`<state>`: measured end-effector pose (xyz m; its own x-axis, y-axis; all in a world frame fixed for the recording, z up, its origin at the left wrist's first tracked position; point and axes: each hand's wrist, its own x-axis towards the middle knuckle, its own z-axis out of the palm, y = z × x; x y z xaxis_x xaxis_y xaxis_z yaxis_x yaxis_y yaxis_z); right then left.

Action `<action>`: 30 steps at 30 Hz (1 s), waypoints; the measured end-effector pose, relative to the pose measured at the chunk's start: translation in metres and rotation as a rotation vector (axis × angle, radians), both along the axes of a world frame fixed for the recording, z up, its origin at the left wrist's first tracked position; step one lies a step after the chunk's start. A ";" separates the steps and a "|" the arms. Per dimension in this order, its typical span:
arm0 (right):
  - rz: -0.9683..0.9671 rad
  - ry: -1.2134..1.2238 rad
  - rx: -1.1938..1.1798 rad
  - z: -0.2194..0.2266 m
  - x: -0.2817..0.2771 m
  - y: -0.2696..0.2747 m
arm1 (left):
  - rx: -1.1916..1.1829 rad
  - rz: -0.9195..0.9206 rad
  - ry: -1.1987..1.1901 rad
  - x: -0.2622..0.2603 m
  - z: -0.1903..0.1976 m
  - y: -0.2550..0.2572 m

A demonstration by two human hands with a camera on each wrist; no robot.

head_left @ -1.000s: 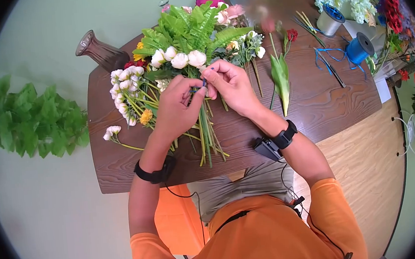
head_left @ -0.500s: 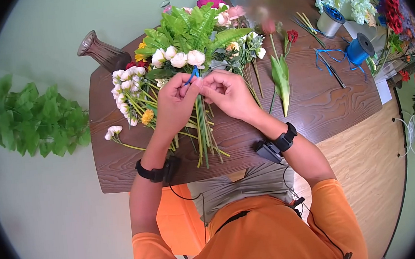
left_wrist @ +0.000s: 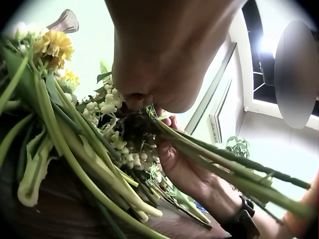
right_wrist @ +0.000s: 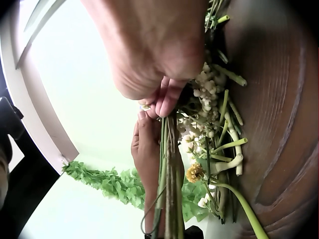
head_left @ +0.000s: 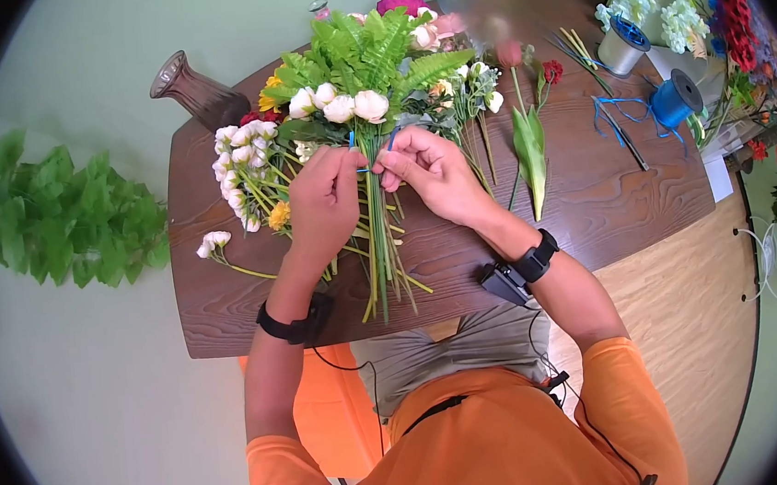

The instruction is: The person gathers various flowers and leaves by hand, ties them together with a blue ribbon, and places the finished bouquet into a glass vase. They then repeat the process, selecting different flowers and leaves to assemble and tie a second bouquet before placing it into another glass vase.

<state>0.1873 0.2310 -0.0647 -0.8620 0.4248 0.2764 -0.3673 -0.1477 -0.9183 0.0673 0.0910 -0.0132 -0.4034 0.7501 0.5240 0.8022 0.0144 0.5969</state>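
Observation:
A bunch of stems [head_left: 377, 243] topped by white blooms [head_left: 354, 107] and green fern leaves [head_left: 362, 51] stands between the two hands. Blue ribbon [head_left: 363, 170] crosses the stems just under the blooms. On the left side, my left hand [head_left: 324, 197] pinches one part of the ribbon between thumb and curled fingers. My right hand [head_left: 433, 172] pinches another part on the right, a short blue end rising above its fingers. In the right wrist view the stems [right_wrist: 170, 174] hang beneath the fingertips; the ribbon is mostly hidden there.
Loose white flowers [head_left: 238, 163] and a yellow one [head_left: 279, 216] lie at the left. A brown glass vase [head_left: 200, 93] leans behind them. Rightward are a tulip [head_left: 530, 151], a dark thin tool [head_left: 624, 139], a blue spool [head_left: 674, 99] and a silver spool [head_left: 621, 45].
The hands were together at the front of the stems and have moved apart to either side. The blue ribbon now spans across the stems between them.

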 end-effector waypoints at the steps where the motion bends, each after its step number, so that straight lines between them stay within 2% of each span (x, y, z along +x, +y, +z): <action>1: 0.002 -0.011 0.012 0.002 0.001 0.000 | 0.000 0.000 0.000 0.001 -0.001 0.002; 4: 0.001 -0.031 0.049 0.005 0.006 0.002 | 0.052 0.016 0.047 -0.002 -0.009 0.006; 7: -0.006 -0.032 0.030 0.001 0.003 0.001 | 0.145 0.056 -0.007 -0.010 -0.017 0.013; 9: -0.009 -0.042 0.055 -0.002 0.002 0.003 | 0.030 0.119 -0.278 -0.010 -0.017 0.009; 13: -0.019 -0.135 0.119 0.000 0.001 0.003 | -0.045 0.049 -0.459 -0.011 -0.013 0.001; 15: -0.035 -0.159 0.141 0.005 0.001 0.002 | 0.038 -0.023 -0.597 -0.002 0.010 -0.001; 17: -0.049 -0.183 0.161 0.004 -0.001 -0.001 | 0.003 -0.024 -0.512 0.001 0.024 -0.002; 19: -0.097 -0.036 0.032 -0.002 -0.005 -0.003 | -0.079 -0.063 -0.358 0.000 0.037 -0.002; 24: -0.076 -0.053 0.036 0.001 -0.002 -0.001 | -0.126 -0.145 -0.149 0.010 0.052 0.009; 26: -0.047 -0.135 0.062 0.004 0.001 0.001 | -0.138 -0.165 -0.054 0.013 0.055 0.012; 30: -0.085 -0.073 0.071 0.000 0.001 -0.001 | -0.127 -0.199 -0.123 0.016 0.051 0.024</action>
<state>0.1880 0.2295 -0.0642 -0.8426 0.4787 0.2465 -0.3078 -0.0526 -0.9500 0.0837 0.1148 0.0378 -0.2958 0.8778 0.3768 0.7184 -0.0556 0.6934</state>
